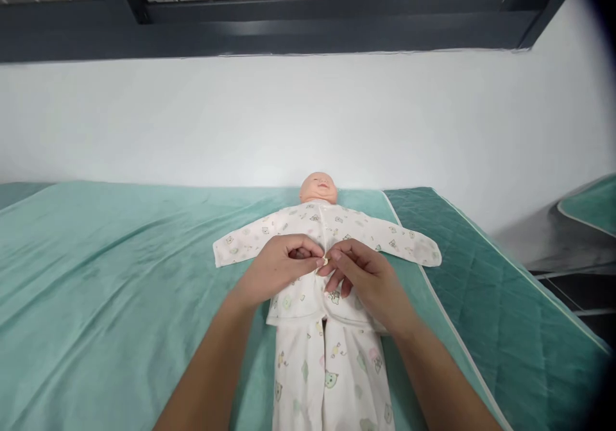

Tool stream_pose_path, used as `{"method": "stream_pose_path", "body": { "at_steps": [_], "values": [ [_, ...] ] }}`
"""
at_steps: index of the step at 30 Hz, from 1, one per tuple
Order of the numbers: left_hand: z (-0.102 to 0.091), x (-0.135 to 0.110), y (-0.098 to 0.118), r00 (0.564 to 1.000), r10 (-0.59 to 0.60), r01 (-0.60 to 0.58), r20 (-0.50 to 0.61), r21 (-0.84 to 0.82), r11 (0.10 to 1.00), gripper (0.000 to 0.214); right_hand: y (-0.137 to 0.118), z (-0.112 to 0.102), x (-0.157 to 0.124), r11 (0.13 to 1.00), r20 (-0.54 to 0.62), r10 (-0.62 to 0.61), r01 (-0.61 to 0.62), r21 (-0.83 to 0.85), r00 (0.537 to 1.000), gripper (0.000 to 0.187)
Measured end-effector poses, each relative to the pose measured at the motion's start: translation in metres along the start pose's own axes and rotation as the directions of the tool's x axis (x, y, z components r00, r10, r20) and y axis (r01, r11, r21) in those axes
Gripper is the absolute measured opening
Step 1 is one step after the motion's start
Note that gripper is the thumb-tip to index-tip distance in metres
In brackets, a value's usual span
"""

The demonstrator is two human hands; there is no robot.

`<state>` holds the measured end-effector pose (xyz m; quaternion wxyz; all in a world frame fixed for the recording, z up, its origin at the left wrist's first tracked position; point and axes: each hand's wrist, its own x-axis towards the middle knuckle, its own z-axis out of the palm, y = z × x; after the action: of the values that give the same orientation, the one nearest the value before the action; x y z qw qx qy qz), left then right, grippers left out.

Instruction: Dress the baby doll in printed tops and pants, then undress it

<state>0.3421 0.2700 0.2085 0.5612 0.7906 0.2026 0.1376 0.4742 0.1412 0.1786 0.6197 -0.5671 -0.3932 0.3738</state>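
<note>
A baby doll (318, 188) lies on its back on a light green sheet (120, 277), dressed in a white printed top (308, 226) and matching trousers (332, 373). Both my hands meet over the front of the top at the doll's belly. My left hand (279, 265) is curled, thumb and fingers pinching the left edge of the top's front. My right hand (359, 272) pinches the right edge, a small pale snap button (325, 261) showing between the fingertips of the two hands.
A darker green quilted mat (481, 315) lies under the sheet on the right. A white wall (308, 117) and a dark window frame (289, 27) stand behind. Another green mat corner (591, 203) shows at far right.
</note>
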Motion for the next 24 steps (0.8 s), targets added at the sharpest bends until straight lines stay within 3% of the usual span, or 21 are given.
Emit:
{"method": "stream_pose_path", "body": {
  "at_steps": [6, 15, 20, 24],
  "values": [
    [-0.0007, 0.0022, -0.0037, 0.999, 0.021, -0.023, -0.03, -0.071, 0.997, 0.012, -0.0004, 0.0001, 0.0001, 1.0, -0.012, 0.016, -0.016, 0.004, 1.0, 0.023],
    [-0.0058, 0.0005, -0.0022, 0.997, 0.067, -0.064, 0.047, -0.068, 0.996, 0.01, -0.0018, 0.0003, 0.0002, 0.999, -0.015, 0.01, -0.011, -0.03, 1.0, 0.018],
    [-0.0029, 0.0014, -0.0017, 0.998, 0.055, -0.055, -0.001, 0.026, 0.998, 0.008, 0.0007, 0.001, -0.0014, 0.992, -0.023, 0.009, -0.012, -0.129, 1.0, 0.013],
    [-0.0008, 0.0015, -0.0006, 0.995, 0.072, -0.064, -0.067, 0.113, 0.992, 0.006, 0.0053, 0.003, -0.0023, 0.977, -0.121, 0.001, -0.027, -0.211, 0.993, 0.011]
  ]
}}
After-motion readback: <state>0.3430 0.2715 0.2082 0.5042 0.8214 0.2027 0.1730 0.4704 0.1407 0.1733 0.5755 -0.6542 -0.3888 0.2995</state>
